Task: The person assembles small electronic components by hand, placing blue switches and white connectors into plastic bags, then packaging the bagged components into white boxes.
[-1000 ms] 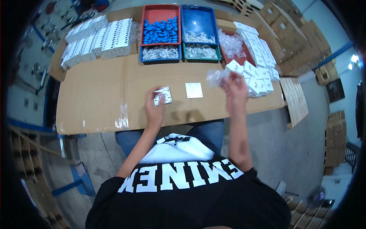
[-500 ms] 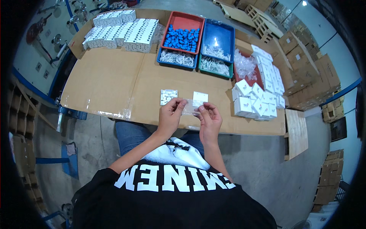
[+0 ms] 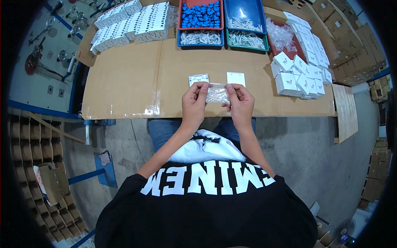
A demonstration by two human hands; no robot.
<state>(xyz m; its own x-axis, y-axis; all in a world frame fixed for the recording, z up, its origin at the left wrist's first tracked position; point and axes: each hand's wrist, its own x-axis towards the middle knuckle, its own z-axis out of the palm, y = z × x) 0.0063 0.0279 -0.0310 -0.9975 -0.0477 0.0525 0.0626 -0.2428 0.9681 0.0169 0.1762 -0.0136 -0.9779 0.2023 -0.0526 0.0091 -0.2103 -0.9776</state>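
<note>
Between my two hands a small clear plastic bag (image 3: 218,94) is stretched over the near edge of the cardboard-covered table. Pale, thin pieces seem to show through it. My left hand (image 3: 195,101) pinches its left upper corner, and my right hand (image 3: 241,102) pinches the right one. Just beyond my left fingers lies a white plastic part (image 3: 198,78) with a frame-like, detailed face. A flat white square plate (image 3: 236,78) lies beyond my right fingers, its lower part hidden by them.
Rows of white boxes (image 3: 152,22) stand far left. A red tray (image 3: 200,28) of blue pieces and a blue tray (image 3: 244,14) with white plugs sit on lower trays. Clear bags (image 3: 282,35) fill a red bin at right, beside piled white boxes (image 3: 288,84).
The view has shifted, so the table sits higher in the picture. My hands still hold the bag, now spread flatter between them, with its contents showing more plainly.
</note>
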